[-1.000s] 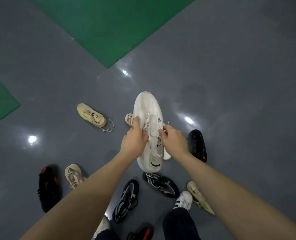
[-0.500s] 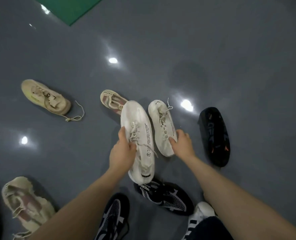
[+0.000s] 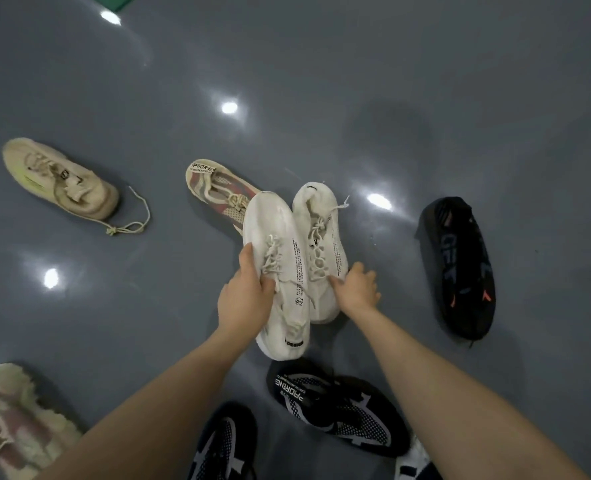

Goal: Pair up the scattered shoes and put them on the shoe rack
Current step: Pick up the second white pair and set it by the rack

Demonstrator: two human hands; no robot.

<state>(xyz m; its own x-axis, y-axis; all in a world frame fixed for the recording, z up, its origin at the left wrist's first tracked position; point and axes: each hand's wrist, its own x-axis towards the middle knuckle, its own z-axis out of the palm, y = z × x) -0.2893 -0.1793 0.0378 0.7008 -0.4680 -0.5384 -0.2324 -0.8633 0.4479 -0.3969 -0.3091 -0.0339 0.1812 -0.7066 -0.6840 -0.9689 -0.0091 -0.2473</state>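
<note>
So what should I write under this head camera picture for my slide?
Left hand and right hand bring two white shoes together on the grey floor.

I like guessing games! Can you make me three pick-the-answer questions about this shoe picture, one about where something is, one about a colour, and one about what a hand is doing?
1. Where is the tan shoe with the long loose lace?
A. on the floor, far left of the hands
B. in the right hand
C. on top of a black shoe

2. What colour are the two shoes at the hands?
A. red
B. white
C. green

3. What is the left hand doing?
A. hanging with nothing in it
B. pointing at the floor
C. gripping a white shoe

Answers:
1 A: the tan shoe lies alone on the grey floor, left of both hands.
2 B: the left white shoe and the right white shoe sit side by side.
3 C: the left hand has its thumb and fingers curled round the shoe, while the right hand touches the other.
</note>
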